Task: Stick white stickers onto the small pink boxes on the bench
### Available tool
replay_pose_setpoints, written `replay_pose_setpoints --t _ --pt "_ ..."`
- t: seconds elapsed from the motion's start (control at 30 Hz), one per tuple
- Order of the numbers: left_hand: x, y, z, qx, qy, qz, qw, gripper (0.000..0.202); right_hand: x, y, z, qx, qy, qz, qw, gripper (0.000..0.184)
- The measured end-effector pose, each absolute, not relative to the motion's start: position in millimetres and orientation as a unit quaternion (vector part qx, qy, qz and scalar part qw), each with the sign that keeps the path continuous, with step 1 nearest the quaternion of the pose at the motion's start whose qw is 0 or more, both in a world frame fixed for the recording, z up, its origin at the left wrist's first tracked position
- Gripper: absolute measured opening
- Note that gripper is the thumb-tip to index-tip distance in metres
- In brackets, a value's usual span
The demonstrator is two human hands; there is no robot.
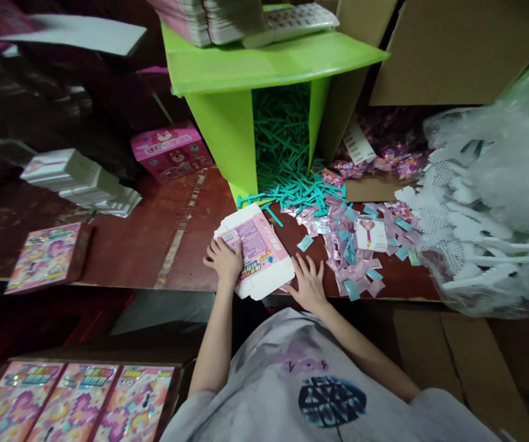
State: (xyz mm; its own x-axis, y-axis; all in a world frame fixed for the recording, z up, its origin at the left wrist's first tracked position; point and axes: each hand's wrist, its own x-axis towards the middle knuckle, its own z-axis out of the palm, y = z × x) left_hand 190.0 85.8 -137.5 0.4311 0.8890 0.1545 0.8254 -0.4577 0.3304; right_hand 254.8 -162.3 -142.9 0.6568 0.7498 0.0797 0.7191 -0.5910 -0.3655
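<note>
A pink and white printed carton (264,248) lies at the near edge of the red-brown table, its white end flaps folded out. My left hand (225,264) rests on the carton's left side with its fingers spread. Beside the carton's lower right corner, my right hand (309,283) lies with fingers apart, its thumb close to the white flap. To the right of it spreads a pile of small pink and light-blue sachets (350,245). Teal T-shaped plastic sticks (308,190) spill out in front of the carton.
A bright green open box (221,129) holds more teal sticks. At right is a clear bag of white plastic parts (471,227). On the left stand a stack of white folded papers (83,181), a pink box (172,150) and a finished-looking carton (46,255). Boxed cartons (78,399) lie lower left.
</note>
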Motion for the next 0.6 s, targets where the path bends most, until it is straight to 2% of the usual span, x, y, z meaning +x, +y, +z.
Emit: replay_pose_setpoints --t 0.1,0.17,0.3,0.4,0.5,0.6 --pt "181.7 101.2 -135.3 0.858 0.476 0.139 0.132 0.069 287.6 -163.5 -140.9 -0.886 -0.429 0.033 0.17 0.057" --pt "175.5 109.7 -133.2 0.869 0.449 0.135 0.158 0.067 318.0 -157.9 -134.8 -0.89 -0.42 0.001 0.175 0.051" --pt "160.2 105.6 -128.0 0.851 0.458 0.201 0.163 0.061 348.6 -126.6 -114.4 -0.903 -0.343 -0.073 0.249 0.045" --pt "145.7 84.0 -129.4 0.83 0.481 0.235 0.158 0.062 316.4 -100.0 -106.3 -0.896 -0.327 -0.001 0.301 0.041" --pt "134.3 59.9 -137.6 0.836 0.477 0.189 0.196 0.071 265.6 -81.9 -112.3 -0.89 -0.328 0.109 0.298 0.045" --pt "129.4 47.0 -143.4 0.841 0.453 0.194 0.223 0.073 240.3 -74.2 -121.7 -0.893 -0.313 0.114 0.304 0.051"
